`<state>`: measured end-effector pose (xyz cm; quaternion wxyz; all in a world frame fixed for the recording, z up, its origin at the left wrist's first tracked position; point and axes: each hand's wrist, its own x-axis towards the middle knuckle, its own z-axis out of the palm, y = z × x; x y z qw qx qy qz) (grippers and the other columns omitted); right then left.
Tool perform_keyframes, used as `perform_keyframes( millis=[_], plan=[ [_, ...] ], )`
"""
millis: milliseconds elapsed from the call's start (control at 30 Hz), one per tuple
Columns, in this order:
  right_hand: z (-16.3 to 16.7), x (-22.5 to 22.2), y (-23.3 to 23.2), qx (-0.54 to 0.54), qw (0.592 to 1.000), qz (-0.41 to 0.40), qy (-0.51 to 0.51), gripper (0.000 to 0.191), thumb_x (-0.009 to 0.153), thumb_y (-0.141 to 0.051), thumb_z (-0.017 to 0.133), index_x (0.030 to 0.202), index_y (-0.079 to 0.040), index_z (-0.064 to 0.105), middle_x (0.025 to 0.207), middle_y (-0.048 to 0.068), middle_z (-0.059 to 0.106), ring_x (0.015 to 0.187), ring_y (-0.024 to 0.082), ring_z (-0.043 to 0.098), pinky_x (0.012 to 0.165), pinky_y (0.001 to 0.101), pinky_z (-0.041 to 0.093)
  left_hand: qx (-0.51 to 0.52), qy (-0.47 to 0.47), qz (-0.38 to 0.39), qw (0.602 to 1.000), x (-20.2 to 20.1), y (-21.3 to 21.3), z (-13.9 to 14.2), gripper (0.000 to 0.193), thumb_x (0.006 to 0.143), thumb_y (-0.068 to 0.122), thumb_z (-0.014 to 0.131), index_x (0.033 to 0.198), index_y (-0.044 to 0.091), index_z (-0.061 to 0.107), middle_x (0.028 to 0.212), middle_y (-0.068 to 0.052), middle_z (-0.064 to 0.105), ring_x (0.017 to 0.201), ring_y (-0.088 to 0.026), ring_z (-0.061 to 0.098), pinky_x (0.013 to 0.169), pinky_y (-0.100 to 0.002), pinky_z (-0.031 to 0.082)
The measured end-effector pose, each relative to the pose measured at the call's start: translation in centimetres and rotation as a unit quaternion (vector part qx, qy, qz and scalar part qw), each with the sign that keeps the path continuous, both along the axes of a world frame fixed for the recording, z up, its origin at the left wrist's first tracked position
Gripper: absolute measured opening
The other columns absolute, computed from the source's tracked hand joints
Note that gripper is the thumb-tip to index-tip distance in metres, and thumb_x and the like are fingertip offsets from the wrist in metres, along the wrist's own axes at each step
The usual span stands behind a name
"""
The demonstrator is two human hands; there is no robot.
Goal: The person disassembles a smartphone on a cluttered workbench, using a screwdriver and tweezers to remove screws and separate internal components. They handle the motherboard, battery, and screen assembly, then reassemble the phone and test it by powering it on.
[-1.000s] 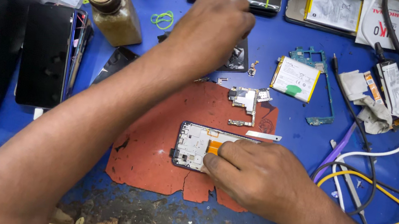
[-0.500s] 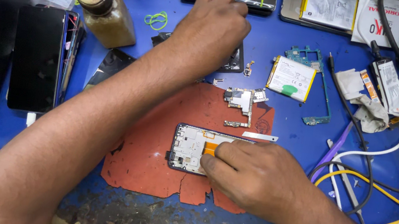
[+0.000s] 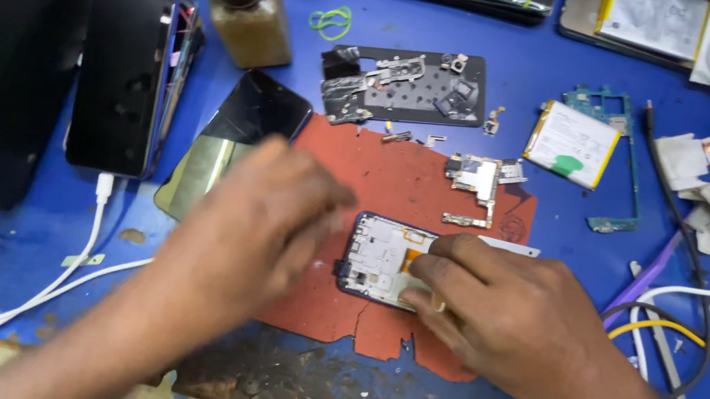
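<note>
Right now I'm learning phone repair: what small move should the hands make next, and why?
Probably bring the left hand onto the opened phone to steady its free left end. The right hand alone presses on the phone's right side, and the left hovers blurred just beside it over the red mat.

The left hand point(image 3: 264, 219) sits in the middle of the frame, blurred, its forearm running down to the lower left; whether its fingers are curled or spread cannot be told. The right hand point(image 3: 509, 319) lies right of centre, palm down, fingers point(image 3: 448, 264) bent and pressed together, forearm leaving at the lower right.
</note>
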<state>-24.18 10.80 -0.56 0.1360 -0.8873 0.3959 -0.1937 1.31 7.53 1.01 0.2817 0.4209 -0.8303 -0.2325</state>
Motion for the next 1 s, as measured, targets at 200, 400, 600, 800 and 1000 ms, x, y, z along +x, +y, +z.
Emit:
perform_keyframes(
  millis=[200, 400, 600, 800, 1000],
  plan=[
    [1.1, 0.6, -0.3, 0.071, 0.995, -0.044, 0.052, 0.039, 0.074, -0.035, 0.082, 0.103, -0.011, 0.072, 0.113, 0.007, 0.069, 0.073, 0.030, 0.073, 0.060, 0.0409, 0.059, 0.052, 0.012, 0.013, 0.998, -0.3, 3.2, -2.9, 0.024, 0.083, 0.010, 0.073, 0.104, 0.001, 0.071, 0.103, -0.011, 0.066, 0.100, -0.033, 0.061, 0.085, -0.042, 0.050],
    [1.8, 1.1, -0.6, 0.145, 0.984, -0.061, 0.083, 0.055, 0.074, -0.037, 0.082, 0.120, -0.013, 0.064, 0.131, 0.010, 0.063, 0.087, 0.036, 0.072, 0.065, 0.0466, 0.059, 0.045, 0.004, 0.006, 0.999, -0.3, 2.8, -3.8, 0.020, 0.083, 0.009, 0.073, 0.101, 0.002, 0.072, 0.100, -0.010, 0.065, 0.098, -0.031, 0.061, 0.083, -0.040, 0.051],
    [2.0, 1.1, -1.0, 0.191, 0.974, -0.067, 0.099, 0.057, 0.075, -0.037, 0.082, 0.123, -0.013, 0.063, 0.132, 0.008, 0.061, 0.087, 0.035, 0.071, 0.067, 0.0473, 0.058, 0.017, -0.030, -0.044, 0.998, 0.0, 2.1, -3.6, 0.019, 0.081, 0.011, 0.073, 0.098, 0.003, 0.070, 0.100, -0.009, 0.063, 0.096, -0.030, 0.059, 0.083, -0.040, 0.050],
    [2.1, 1.3, -1.3, 0.200, 0.973, -0.066, 0.099, 0.058, 0.074, -0.038, 0.082, 0.122, -0.011, 0.063, 0.132, 0.008, 0.060, 0.090, 0.034, 0.071, 0.071, 0.0466, 0.058, 0.006, -0.019, -0.080, 0.997, 0.0, 1.4, -3.9, 0.018, 0.079, 0.009, 0.073, 0.095, 0.004, 0.067, 0.096, -0.008, 0.061, 0.091, -0.029, 0.057, 0.081, -0.038, 0.050],
    [2.2, 1.5, -1.4, 0.202, 0.973, -0.065, 0.093, 0.058, 0.074, -0.039, 0.081, 0.123, -0.012, 0.064, 0.131, 0.007, 0.061, 0.090, 0.033, 0.072, 0.072, 0.0459, 0.058, -0.002, -0.042, -0.069, 0.997, 0.1, 1.6, -3.9, 0.019, 0.078, 0.008, 0.073, 0.095, 0.003, 0.066, 0.095, -0.008, 0.061, 0.089, -0.028, 0.057, 0.080, -0.038, 0.050]
  ],
)
